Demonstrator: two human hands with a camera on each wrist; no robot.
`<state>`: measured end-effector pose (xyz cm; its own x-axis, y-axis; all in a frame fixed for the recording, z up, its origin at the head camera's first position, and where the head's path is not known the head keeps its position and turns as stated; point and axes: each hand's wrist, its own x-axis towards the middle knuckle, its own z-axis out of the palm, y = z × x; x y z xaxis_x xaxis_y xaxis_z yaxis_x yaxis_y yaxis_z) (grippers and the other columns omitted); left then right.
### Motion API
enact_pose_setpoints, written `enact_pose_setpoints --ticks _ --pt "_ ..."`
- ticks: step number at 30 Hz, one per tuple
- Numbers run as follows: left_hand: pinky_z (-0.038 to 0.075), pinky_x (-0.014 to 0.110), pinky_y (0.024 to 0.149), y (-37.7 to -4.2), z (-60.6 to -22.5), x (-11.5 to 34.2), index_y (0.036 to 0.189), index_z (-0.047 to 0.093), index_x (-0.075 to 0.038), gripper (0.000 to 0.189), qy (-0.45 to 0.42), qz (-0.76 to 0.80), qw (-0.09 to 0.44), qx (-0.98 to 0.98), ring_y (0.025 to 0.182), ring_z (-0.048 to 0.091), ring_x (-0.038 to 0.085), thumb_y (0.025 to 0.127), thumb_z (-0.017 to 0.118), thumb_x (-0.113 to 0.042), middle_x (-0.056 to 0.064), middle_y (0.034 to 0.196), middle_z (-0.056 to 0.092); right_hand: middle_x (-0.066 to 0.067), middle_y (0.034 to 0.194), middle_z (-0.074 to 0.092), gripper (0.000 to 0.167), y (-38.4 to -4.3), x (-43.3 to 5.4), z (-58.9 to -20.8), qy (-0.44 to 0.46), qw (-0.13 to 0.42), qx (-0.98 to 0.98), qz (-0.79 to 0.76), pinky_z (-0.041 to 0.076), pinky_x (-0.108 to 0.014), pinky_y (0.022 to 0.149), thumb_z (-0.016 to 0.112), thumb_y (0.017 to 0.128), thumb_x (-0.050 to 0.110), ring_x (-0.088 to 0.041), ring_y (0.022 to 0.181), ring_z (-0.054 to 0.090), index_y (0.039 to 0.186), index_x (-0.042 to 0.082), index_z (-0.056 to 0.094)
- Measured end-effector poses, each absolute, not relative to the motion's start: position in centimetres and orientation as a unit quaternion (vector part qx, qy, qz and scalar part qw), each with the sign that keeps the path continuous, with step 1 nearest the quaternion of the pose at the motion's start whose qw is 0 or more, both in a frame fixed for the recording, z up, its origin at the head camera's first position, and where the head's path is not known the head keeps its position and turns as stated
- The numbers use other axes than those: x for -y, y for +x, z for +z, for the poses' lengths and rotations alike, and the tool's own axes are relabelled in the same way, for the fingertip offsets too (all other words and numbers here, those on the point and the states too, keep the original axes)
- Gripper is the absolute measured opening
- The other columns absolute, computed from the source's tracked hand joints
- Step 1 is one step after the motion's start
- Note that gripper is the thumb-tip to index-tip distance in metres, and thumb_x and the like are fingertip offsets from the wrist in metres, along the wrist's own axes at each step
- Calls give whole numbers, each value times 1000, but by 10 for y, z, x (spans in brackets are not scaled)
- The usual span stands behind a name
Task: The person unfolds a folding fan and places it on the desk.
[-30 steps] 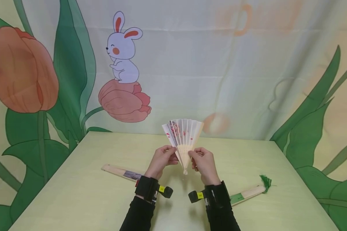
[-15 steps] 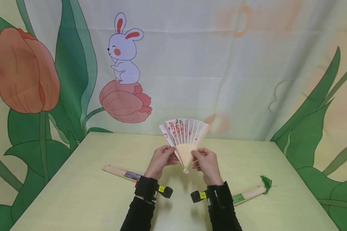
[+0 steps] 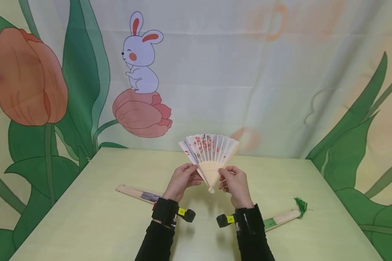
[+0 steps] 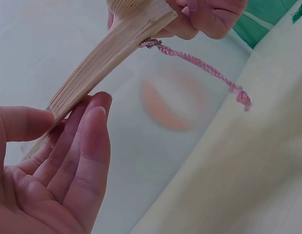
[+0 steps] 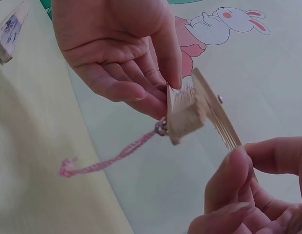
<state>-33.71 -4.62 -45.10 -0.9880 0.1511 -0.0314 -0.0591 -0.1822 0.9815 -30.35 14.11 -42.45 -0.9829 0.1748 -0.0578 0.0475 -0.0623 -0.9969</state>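
A folding fan (image 3: 211,154) is held up over the table, partly spread, its white leaf printed with red blossoms. My left hand (image 3: 183,180) pinches its left outer rib between thumb and fingers. On the other side my right hand (image 3: 236,185) pinches the right outer rib. From the fan's pivot end hangs a short pink cord (image 4: 204,66), which shows in both wrist views. In the right wrist view the wooden ribs (image 5: 187,114) bunch together at the pivot. The printed leaf is out of sight in both wrist views.
A closed fan with a grey-purple leaf (image 3: 138,194) lies on the table (image 3: 85,224) behind the left wrist, partly covered. Another closed fan with a green leaf and green tassel (image 3: 282,218) lies by the right wrist. A printed cloth backdrop (image 3: 209,72) rises behind the table.
The fan has spread wider as my right hand moved a little to the right with the right outer rib. My left hand has stayed nearly in place.
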Motion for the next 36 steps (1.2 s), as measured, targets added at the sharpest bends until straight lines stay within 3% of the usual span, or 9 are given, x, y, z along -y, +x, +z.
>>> enact_pose_setpoints --ticks 15,22,36 --pt "61 23 69 -342 -445 50 115 64 2 24 41 780 65 -621 74 72 14 109 55 -19 5 87 73 -11 77 62 14 -311 -143 -422 -84 47 690 717 43 -22 48 64 101 15 -13 51 57 99 2 58" --pt "61 23 69 -342 -445 48 115 64 3 24 44 784 68 -616 75 72 13 109 55 -18 5 87 74 -4 73 60 14 -309 -145 -419 -86 48 687 720 43 -22 48 64 100 14 -14 51 58 99 2 57" --pt "62 25 71 -336 -450 50 120 63 2 26 34 779 65 -623 77 74 15 109 55 -20 8 92 74 -5 74 61 16 -304 -148 -424 -101 46 682 723 44 -23 49 65 101 15 -14 53 58 98 2 55"
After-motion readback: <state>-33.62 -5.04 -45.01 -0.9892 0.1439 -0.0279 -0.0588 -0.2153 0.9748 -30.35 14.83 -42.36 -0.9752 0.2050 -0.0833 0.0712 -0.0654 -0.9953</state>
